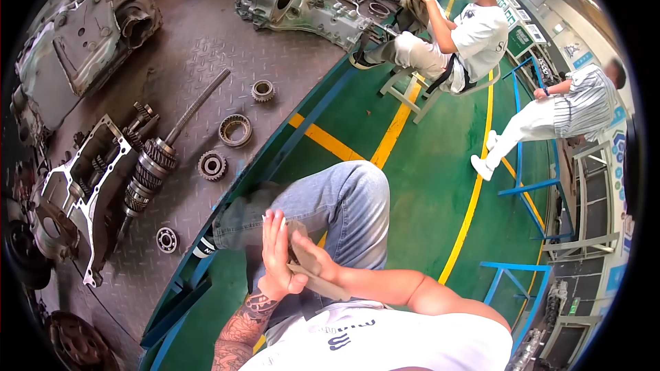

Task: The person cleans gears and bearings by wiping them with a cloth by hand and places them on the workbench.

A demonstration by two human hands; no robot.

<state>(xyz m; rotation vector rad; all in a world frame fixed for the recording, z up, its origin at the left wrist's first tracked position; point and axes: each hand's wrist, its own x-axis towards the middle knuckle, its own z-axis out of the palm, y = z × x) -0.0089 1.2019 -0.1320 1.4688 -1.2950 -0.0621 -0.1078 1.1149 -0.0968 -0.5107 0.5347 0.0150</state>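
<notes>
Together, left hand (278,258) and right hand (320,264) sandwich a brownish cloth (326,286).

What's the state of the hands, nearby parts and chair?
Flat brown cloth-like piece: between the hands.
Tattooed left hand: fingers extended, against the piece.
Bare right hand: against the piece; grip unclear.
Long grey metal geared shaft: lying on the dark metal table.
Angular grey metal housing: open, gears inside.
Round grey metal bearing: loose, lying flat.
Wide grey metal ring: loose, lying flat.
White plastic-looking chair: occupied.
</notes>
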